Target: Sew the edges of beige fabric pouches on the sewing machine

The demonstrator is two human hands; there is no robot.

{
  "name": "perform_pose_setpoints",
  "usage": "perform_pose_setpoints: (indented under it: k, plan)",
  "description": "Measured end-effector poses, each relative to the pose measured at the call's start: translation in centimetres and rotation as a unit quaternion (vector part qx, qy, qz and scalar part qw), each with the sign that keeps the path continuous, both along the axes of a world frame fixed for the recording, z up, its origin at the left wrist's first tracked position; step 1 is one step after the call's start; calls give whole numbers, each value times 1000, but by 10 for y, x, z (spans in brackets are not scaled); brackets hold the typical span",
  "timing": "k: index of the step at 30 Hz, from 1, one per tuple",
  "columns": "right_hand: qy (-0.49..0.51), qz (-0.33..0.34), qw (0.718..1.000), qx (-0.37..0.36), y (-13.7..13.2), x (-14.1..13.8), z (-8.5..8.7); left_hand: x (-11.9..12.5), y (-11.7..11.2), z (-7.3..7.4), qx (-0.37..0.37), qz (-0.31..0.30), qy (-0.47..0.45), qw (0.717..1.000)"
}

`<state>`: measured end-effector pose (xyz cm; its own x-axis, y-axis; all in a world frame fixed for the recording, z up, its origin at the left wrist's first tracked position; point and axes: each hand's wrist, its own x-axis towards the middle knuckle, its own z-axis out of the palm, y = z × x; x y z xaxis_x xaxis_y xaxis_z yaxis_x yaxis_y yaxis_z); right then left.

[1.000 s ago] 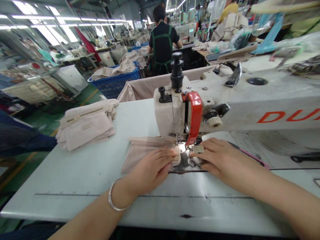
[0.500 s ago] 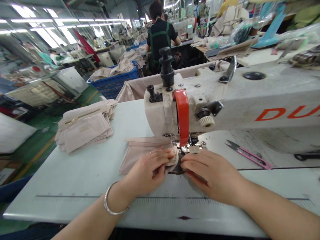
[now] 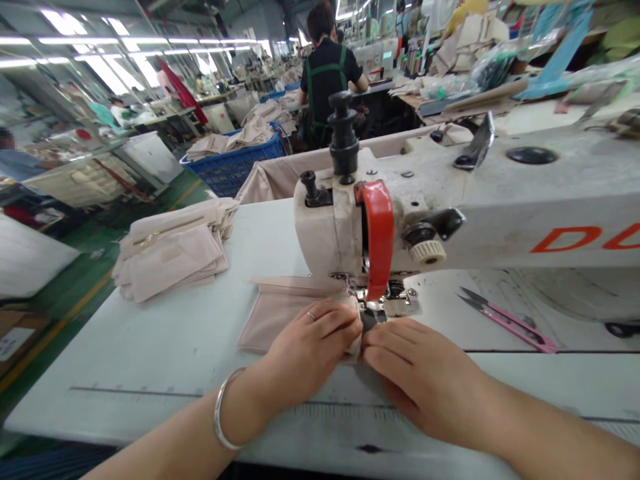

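Observation:
A beige-pink fabric piece lies flat on the table, its right end running to the presser foot of the white sewing machine. My left hand, with a ring and a silver bangle, pinches that right end between bent fingers and thumb. Close against it, my right hand has its fingers pressed together at the fabric's right edge, just in front of the presser foot. Its thumb and whatever lies under the fingertips are hidden. An orange-red guard covers the front of the machine head.
A stack of beige fabric pieces, the top ones with a zipper, lies on the table at left. Pink-handled thread snips rest right of the needle. Behind stand a blue crate of fabric and a seated co-worker.
Both hands have drawn slightly toward me, and the left fingers have shifted right along the fabric's edge. My fingertips are closer together. The view has turned a little left.

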<state>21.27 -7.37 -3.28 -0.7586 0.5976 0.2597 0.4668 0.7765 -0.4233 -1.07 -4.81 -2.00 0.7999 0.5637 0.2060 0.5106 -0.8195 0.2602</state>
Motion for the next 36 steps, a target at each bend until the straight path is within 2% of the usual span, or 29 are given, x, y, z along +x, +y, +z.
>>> perform_pose_setpoints:
  k: [4, 13, 21, 25, 32, 36]
  plan:
    - [4, 1, 1000, 12, 1, -3, -1, 1, 4, 1, -3, 5, -10, 1000]
    - [-3, -46, 997, 60, 3, -8, -7, 1, 24, -6, 38, -2, 22, 999]
    - [-11, -56, 997, 53, 8, -4, -4, -5, 14, -14, 75, 6, -6, 997]
    - [-7, -64, 997, 48, 9, -2, -3, -4, 14, -12, 85, -3, -13, 996]
    - [44, -67, 996, 31, 13, 6, 1, -2, 15, -7, 48, -16, -17, 999]
    - [31, -64, 996, 51, 13, 6, 0, -5, 14, -10, 72, -22, -24, 997]
